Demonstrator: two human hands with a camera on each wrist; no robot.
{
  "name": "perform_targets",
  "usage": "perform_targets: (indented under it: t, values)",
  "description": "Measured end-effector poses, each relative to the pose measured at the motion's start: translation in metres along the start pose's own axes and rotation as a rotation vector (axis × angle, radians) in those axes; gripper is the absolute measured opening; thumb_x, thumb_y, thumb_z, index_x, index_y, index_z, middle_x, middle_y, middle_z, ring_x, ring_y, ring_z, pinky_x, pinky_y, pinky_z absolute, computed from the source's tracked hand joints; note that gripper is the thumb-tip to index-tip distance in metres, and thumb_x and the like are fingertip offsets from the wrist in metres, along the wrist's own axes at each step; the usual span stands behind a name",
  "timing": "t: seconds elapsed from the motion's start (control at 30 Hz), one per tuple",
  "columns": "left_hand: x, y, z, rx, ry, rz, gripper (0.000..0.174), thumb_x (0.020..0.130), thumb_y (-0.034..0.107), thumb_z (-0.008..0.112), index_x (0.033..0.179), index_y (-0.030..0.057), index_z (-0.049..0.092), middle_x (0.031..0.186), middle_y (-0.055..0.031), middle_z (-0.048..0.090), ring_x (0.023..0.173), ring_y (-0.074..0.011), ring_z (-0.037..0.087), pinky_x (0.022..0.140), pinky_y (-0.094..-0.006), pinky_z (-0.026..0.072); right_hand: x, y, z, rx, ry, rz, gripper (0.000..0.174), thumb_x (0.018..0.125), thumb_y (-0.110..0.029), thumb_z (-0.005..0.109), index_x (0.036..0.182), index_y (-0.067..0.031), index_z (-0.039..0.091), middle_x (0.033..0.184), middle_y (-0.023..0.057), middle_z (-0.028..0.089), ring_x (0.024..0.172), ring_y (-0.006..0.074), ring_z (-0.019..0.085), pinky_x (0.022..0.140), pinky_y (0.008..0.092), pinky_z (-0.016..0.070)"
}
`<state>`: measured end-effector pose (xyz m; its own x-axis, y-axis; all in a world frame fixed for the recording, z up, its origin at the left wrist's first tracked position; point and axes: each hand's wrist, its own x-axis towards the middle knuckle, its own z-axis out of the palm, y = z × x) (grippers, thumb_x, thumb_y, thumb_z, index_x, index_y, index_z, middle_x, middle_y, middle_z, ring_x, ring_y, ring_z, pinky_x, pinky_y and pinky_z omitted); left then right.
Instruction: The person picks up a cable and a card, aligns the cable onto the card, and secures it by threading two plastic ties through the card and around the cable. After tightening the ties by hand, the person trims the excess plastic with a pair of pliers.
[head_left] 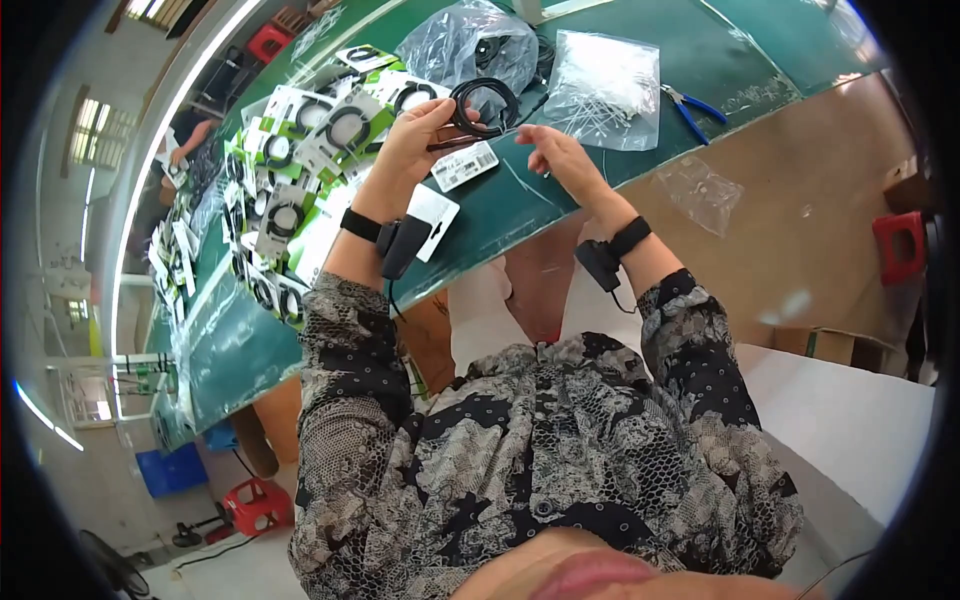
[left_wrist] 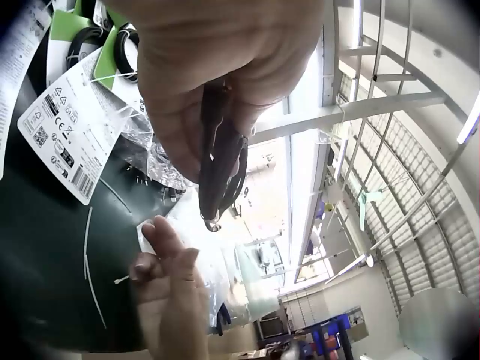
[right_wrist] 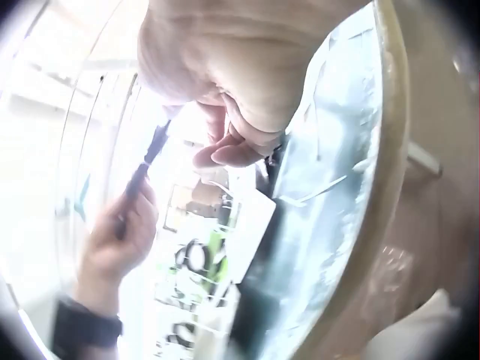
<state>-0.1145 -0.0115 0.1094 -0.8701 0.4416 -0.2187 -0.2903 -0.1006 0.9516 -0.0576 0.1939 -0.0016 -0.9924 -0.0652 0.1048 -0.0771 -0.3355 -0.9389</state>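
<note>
Cable coil: black, looped into a ring [left_wrist: 214, 161], raised over the green table [head_left: 480, 238]; the wrist views show it edge-on.
Left hand: gripping the coil [head_left: 408, 145], thumb and fingers pinched on its left side in the head view.
Right hand: just right of the coil [head_left: 565, 163], apart from it, fingers bent; a white tie end shows beside the fingertips, and whether they pinch it cannot be told.
Barcode card: white, lying on the near side of the coil [head_left: 466, 166].
Hang-hole card: blank white face, nearer the person than the coil [head_left: 436, 215].
Retail cards: white and green with black cables, piled left of the coil [head_left: 310, 150].
Cable bag: clear plastic with black cables, beyond the coil [head_left: 465, 40].
Tie bag: clear, full of white cable ties, right of the coil [head_left: 605, 90].
Pliers: blue-handled, farther right of the coil than the tie bag [head_left: 683, 102].
Wrist cameras: 2 black units strapped on, both nearer the person than the coil.
</note>
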Motion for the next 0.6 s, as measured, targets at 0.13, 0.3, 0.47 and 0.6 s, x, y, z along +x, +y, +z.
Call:
perform_targets:
  t: [0.13, 0.3, 0.47, 0.6]
  values:
    - [-0.028, -0.020, -0.021, -0.046, -0.008, -0.042, 0.022, 0.093, 0.021, 0.054, 0.102, 0.0023, 0.060, 0.091, -0.0068, 0.067, 0.080, -0.0178, 0.067, 0.073, -0.0306, 0.0554, -0.003, -0.017, 0.012, 0.234, -0.146, 0.127, 0.035, 0.098, -0.030, 0.044, 0.114, -0.0021, 0.057, 0.088, 0.0000, 0.058, 0.067, 0.0031, 0.051, 0.058, 0.0155, 0.0396]
    - [-0.055, -0.055, -0.040, -0.102, -0.133, -0.147, 0.022, 0.093, 0.023, 0.053, 0.104, 0.0036, 0.058, 0.090, -0.0050, 0.066, 0.082, -0.0157, 0.066, 0.074, -0.0293, 0.0546, -0.017, -0.020, 0.026, 0.011, -0.344, 0.160, 0.034, 0.097, -0.029, 0.047, 0.117, -0.0028, 0.056, 0.089, 0.0023, 0.062, 0.064, 0.0040, 0.051, 0.055, 0.0150, 0.0388]
    - [-0.068, -0.088, -0.056, -0.309, -0.273, -0.266, 0.023, 0.092, 0.022, 0.055, 0.106, 0.0034, 0.056, 0.085, -0.0023, 0.064, 0.078, -0.0121, 0.064, 0.074, -0.0276, 0.0537, -0.061, -0.041, 0.076, -0.017, -0.304, 0.127, 0.032, 0.094, -0.023, 0.053, 0.119, -0.0021, 0.053, 0.089, 0.0042, 0.063, 0.060, 0.0047, 0.051, 0.052, 0.0166, 0.0399]
    - [-0.073, -0.114, -0.054, -0.494, -0.344, -0.217, 0.025, 0.094, 0.023, 0.052, 0.107, 0.0024, 0.055, 0.083, -0.0029, 0.063, 0.081, -0.0175, 0.067, 0.072, -0.0305, 0.0553, -0.078, -0.043, 0.093, -0.044, -0.106, 0.045, 0.034, 0.092, -0.018, 0.057, 0.122, -0.0022, 0.050, 0.088, 0.0052, 0.063, 0.058, 0.0053, 0.051, 0.052, 0.0172, 0.0414]
